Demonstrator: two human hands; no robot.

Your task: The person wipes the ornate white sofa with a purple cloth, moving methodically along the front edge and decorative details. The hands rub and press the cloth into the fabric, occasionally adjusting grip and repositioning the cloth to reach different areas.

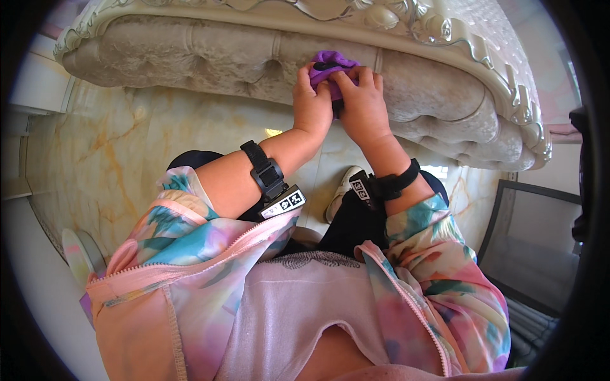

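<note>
A bunched purple cloth (331, 59) with black patches is gripped between both hands, in front of the tufted velvet upholstery (228, 55) of a piece of furniture. My left hand (312, 102) holds its left side, the thumb pressed towards the middle. On the other side my right hand (363, 102) grips it with bent fingers. A dark lower part of the cloth hangs between the two palms. Whether the cloth touches the upholstery I cannot tell. Black straps with tag boxes sit around both forearms.
A carved, glossy cream frame (305, 24) runs above the upholstery. Marble-patterned tiles (119, 124) cover the floor. One pale shoe (340, 193) shows between my arms. To the right stands a dark-framed grey panel (529, 247), and white furniture (38, 76) is at the left.
</note>
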